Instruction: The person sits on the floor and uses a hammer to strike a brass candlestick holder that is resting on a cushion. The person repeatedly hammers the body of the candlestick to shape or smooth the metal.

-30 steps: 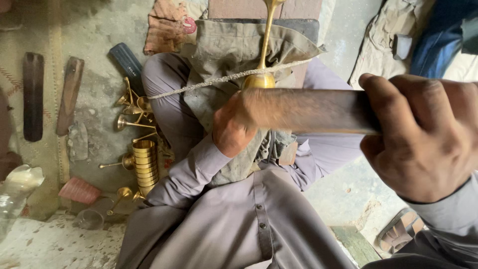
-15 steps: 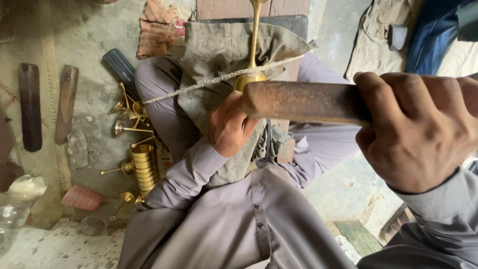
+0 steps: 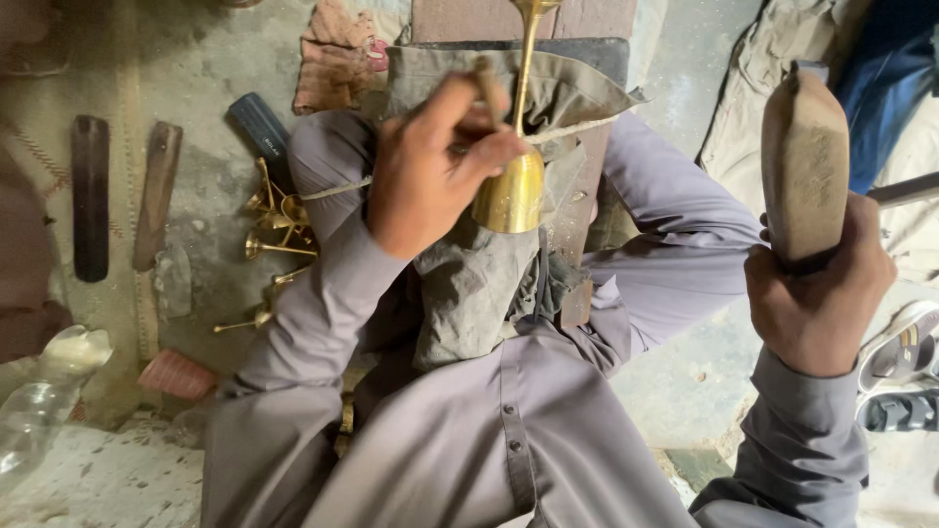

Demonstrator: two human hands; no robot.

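The brass goblet's [image 3: 511,191] foot is cut off by the top edge; the left hand [image 3: 430,166] hides part of its stem.

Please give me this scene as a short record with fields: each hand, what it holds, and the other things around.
left hand: grips the brass goblet, its long stem pointing away from the body
right hand: holds a flat wooden block, raised off to the side, apart from the goblet
cord: runs across the lap towards the goblet
lap cover: grey-green cloth
floor at the left: more brass goblets, two dark flat tools, a clear plastic bottle
floor at the right: sandals
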